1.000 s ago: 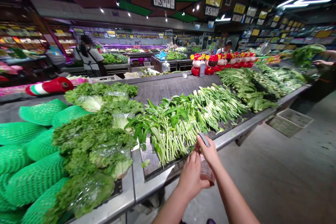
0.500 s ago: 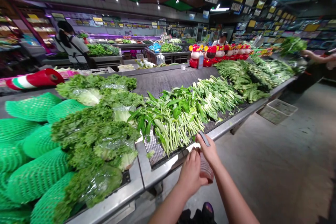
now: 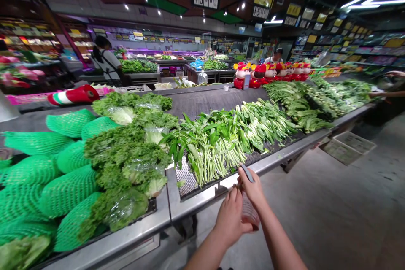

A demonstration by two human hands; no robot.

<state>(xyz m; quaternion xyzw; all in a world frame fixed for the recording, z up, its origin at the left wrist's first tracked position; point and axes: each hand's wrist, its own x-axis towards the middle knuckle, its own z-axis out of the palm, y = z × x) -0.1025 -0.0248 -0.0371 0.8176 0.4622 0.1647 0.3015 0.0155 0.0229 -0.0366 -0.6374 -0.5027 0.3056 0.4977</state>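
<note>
In front of the vegetable stand I hold a clear, ribbed bottle (image 3: 249,213) with a pinkish tint, tilted between both hands. My left hand (image 3: 230,211) is closed around its left side. At its upper end my right hand (image 3: 252,186) is closed, and a grey curved piece (image 3: 247,173) sticks out there, perhaps a handle or lid loop. The fingers hide most of the bottle's top. Just beyond lie long-stemmed leafy greens (image 3: 215,147) on a black mesh tray. Left of them are curly lettuces (image 3: 126,156), some in clear wrap.
A metal rim (image 3: 202,202) edges the stand. Green foam-netted produce (image 3: 69,187) fills the left. Red figurines (image 3: 242,76) stand at the back. On the floor at right sits a pale crate (image 3: 348,147). Another person's hand (image 3: 379,93) shows at far right; a person (image 3: 106,61) stands behind.
My view has swung left, so the stand appears shifted right. Both hands keep their hold on the bottle. At far right, the other person's bunch of greens is no longer held up.
</note>
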